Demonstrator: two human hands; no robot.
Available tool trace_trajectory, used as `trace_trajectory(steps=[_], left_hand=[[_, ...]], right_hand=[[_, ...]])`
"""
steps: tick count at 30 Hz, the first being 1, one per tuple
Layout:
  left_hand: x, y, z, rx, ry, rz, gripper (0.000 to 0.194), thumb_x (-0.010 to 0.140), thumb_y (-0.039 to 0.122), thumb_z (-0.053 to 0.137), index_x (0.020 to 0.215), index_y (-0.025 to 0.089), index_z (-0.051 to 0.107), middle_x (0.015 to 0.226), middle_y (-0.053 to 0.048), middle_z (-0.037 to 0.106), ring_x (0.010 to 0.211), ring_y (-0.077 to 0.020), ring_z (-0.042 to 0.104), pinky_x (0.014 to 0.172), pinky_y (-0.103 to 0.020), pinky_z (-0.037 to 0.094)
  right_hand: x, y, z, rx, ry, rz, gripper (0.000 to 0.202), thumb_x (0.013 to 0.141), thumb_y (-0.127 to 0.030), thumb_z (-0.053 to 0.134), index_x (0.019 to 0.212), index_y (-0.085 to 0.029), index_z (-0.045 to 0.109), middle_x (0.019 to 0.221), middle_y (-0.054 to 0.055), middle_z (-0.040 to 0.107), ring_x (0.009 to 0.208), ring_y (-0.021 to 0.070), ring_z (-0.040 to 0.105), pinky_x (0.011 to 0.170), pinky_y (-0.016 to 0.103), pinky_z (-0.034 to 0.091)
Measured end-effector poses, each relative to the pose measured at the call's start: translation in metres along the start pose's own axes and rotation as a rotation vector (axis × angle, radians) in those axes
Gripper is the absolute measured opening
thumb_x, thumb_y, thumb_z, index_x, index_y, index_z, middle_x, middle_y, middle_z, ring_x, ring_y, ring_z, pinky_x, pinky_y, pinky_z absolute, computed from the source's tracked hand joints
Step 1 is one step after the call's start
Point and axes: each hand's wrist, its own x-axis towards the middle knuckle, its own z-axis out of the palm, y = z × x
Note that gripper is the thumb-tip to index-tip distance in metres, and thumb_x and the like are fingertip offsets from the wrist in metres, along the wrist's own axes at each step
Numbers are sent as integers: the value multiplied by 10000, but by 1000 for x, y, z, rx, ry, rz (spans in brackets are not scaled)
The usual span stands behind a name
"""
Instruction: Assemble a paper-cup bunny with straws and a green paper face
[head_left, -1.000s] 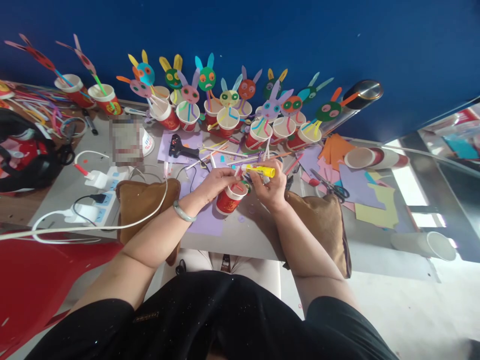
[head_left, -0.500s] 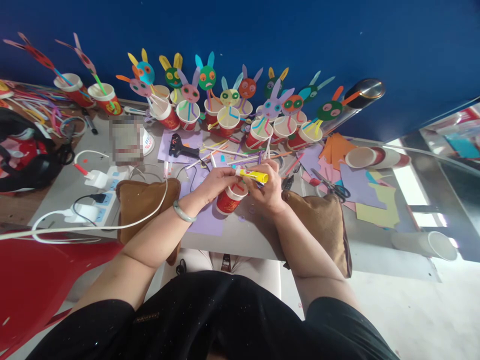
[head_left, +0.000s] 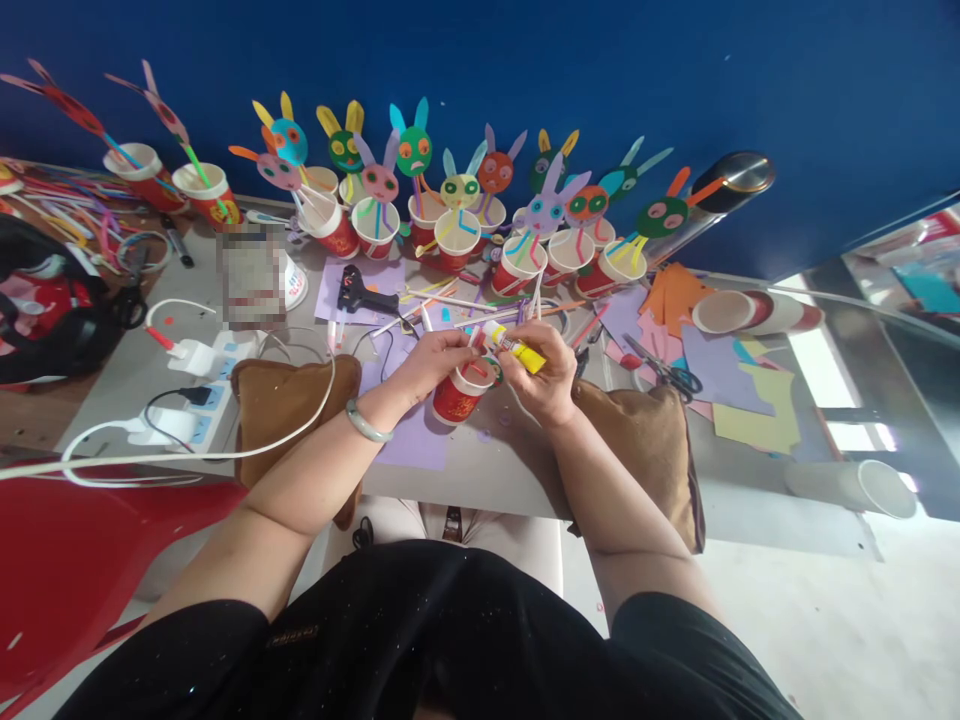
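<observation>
My right hand (head_left: 546, 378) is closed around a yellow glue stick (head_left: 528, 356), tilted with its white end up and toward the left. Close by on the left, my left hand (head_left: 439, 360) has its fingertips pinched above a red paper cup (head_left: 454, 402); what they hold is too small to make out. The cup stands upright on the table just below both hands, with reddish strips showing at its mouth. A purple paper sheet (head_left: 412, 440) lies under and beside the cup.
Behind stand several red cups with paper rabbit heads (head_left: 459, 192). A black glue gun (head_left: 365, 292) lies left of centre. Scissors (head_left: 666, 370) and coloured paper (head_left: 724, 375) are on the right. Brown cushions (head_left: 637, 450) flank my forearms; a power strip (head_left: 225, 385) with cables sits left.
The glue stick has turned from nearly level to slanting down to the right. My right hand has shifted slightly right, while my left hand stays almost in place.
</observation>
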Motion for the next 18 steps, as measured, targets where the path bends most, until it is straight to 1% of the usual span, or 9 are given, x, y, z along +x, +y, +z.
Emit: trace_trajectory(steps=[3,5,8,11,14,18], left_hand=[[0,0,0,-17,0,0,282,636,374,837,738,154,692,699,2,692,656,-128,604,688,-284,441],[0,1,0,-17,-3,0,277,634,364,843,719,157,678,688,6,678,654,-125,598,675,-280,433],[-1,1,-1,-17,-3,4,286,643,361,859,712,157,672,668,11,660,631,-115,580,651,-271,417],[0,-1,-1,-24,-10,-7,299,659,363,872,723,155,668,672,2,678,635,-120,595,661,-270,436],[1,-4,-2,-23,-13,-24,296,692,372,865,739,154,670,701,-13,708,663,-138,632,689,-280,467],[2,-5,-3,-17,7,9,255,702,323,860,749,149,680,698,9,686,650,-123,621,687,-270,461]], right_hand=[[0,2,2,-32,-36,15,212,986,-485,676,1013,-276,695,881,51,748,835,232,717,755,411,592],[0,4,2,-70,-63,-6,205,982,-474,672,1019,-273,690,878,55,750,830,238,707,748,417,578],[2,9,0,-148,-110,-108,170,972,-449,677,1001,-281,683,829,34,743,753,226,677,807,448,562],[6,14,-3,-196,-94,-194,119,976,-395,674,1010,-282,676,831,21,750,715,215,661,857,466,534],[7,13,-5,-200,-95,-182,121,972,-381,678,1043,-282,681,875,33,766,744,230,673,858,473,513],[6,11,-6,-159,-174,-187,132,958,-399,696,1032,-291,688,839,18,751,722,222,658,862,468,497]])
